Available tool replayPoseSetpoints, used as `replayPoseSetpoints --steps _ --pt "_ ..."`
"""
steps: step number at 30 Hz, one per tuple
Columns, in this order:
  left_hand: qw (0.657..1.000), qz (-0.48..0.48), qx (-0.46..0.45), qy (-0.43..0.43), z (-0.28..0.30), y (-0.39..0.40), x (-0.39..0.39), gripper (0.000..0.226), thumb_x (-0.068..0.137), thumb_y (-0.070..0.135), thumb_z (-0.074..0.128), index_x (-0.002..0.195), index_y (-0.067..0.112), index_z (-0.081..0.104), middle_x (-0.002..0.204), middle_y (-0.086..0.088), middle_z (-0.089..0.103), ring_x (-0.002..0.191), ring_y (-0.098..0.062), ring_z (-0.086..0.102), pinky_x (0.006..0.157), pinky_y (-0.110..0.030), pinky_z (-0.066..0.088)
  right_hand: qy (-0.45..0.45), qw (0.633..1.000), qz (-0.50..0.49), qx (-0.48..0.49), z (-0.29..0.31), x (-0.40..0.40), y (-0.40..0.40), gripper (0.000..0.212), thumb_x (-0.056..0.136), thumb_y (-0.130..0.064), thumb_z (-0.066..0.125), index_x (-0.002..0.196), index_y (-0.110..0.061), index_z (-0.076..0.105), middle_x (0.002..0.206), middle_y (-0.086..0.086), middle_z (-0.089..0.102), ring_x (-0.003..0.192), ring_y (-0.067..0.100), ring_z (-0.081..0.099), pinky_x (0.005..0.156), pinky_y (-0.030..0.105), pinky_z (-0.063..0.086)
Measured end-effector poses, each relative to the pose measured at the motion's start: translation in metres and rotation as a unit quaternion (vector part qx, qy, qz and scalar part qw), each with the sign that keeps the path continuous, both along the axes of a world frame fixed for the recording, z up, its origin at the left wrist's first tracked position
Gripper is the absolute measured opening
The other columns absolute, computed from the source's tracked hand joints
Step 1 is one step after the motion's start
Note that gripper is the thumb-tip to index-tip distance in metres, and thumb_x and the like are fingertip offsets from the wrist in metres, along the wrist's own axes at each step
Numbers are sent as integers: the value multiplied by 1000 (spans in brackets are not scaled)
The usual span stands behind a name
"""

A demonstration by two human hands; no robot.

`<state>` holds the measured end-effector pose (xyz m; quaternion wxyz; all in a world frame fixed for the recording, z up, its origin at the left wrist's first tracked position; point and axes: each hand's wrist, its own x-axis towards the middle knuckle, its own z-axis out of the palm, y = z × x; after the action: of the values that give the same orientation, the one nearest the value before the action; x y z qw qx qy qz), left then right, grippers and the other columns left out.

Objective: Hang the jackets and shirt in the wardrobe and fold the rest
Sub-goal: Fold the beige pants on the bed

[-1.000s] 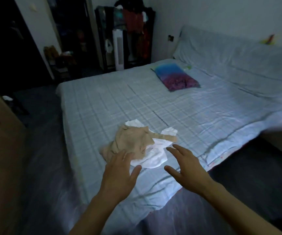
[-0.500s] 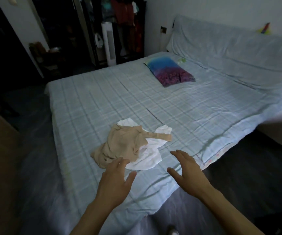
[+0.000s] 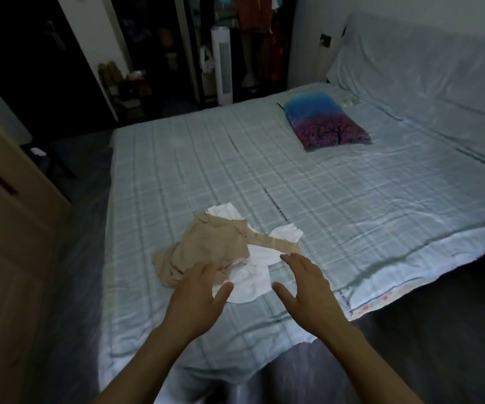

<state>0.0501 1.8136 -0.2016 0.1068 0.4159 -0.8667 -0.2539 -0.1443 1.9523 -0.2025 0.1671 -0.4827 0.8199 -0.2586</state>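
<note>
A crumpled beige garment (image 3: 206,246) lies on top of a white garment (image 3: 253,275) near the front edge of the bed (image 3: 352,217). My left hand (image 3: 197,298) hovers with straight fingers over the near edge of the beige garment. My right hand (image 3: 305,290) is spread open just right of the white garment, its fingertips at the white cloth's edge. Neither hand holds anything. An open wardrobe (image 3: 253,33) with hanging clothes stands at the far end of the room.
A blue and purple pillow (image 3: 325,121) lies at the bed's far right. A white tower fan (image 3: 222,65) stands before the wardrobe. A wooden cabinet (image 3: 7,228) is at my left, a dark doorway (image 3: 16,53) behind it.
Both hands have moved forward over the garments; the view has come closer to the bed and shifted a little.
</note>
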Motion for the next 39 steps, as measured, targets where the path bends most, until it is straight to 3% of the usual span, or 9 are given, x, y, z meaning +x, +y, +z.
replayPoseSetpoints --steps 8,14,15,20,24,30,36,39 --pt "999 -7 29 -17 -11 -49 -41 41 97 44 54 129 19 56 133 -2 56 115 -20 53 97 -35 45 16 998 38 49 -17 -32 -54 63 95 -48 53 151 -26 33 159 0 30 145 18 28 117 38 28" --pt "999 -17 -17 43 -18 -113 -83 28 98 27 56 122 13 56 120 -6 67 107 -16 63 89 -13 34 8 998 -11 63 -18 -61 -101 62 95 -46 57 149 -24 37 155 -3 36 142 18 33 115 39 31" --pt "999 -15 9 50 -18 -124 -87 29 99 26 58 124 11 57 123 -8 65 110 -18 61 90 -11 30 5 998 -16 65 -18 -65 -109 61 95 -45 57 148 -24 38 154 -3 36 141 18 34 114 40 32" --pt "996 -20 60 60 -37 -176 -96 34 97 30 61 125 12 60 127 -6 59 116 -21 53 99 -25 33 2 997 -24 79 -27 -77 -152 57 95 -41 58 146 -23 40 151 -4 40 138 17 37 112 41 34" --pt "995 4 93 19 -55 -210 -95 42 98 37 57 134 15 54 135 -3 55 122 -18 51 103 -23 31 -16 996 -10 85 -40 -88 -188 58 95 -41 58 147 -24 39 152 -6 39 138 15 37 113 37 33" --pt "992 35 111 -47 -88 -252 -101 46 99 40 54 138 16 52 141 -3 54 127 -19 50 108 -28 32 -61 994 22 90 -80 -114 -244 49 93 -31 65 137 -18 49 134 -5 53 122 12 50 97 13 29" --pt "982 4 158 -106 -133 -276 -122 53 101 39 52 146 12 41 153 -4 40 140 -19 38 115 -24 22 -101 988 32 116 -127 -141 -289 48 93 -28 65 136 -13 51 131 1 56 117 16 52 101 24 37" --pt "974 -48 162 -154 -158 -293 -141 49 103 41 41 143 13 45 148 -3 44 136 -19 41 114 -28 28 -114 984 28 136 -158 -151 -310 49 94 -31 64 138 -13 50 133 4 56 121 19 52 105 34 40"
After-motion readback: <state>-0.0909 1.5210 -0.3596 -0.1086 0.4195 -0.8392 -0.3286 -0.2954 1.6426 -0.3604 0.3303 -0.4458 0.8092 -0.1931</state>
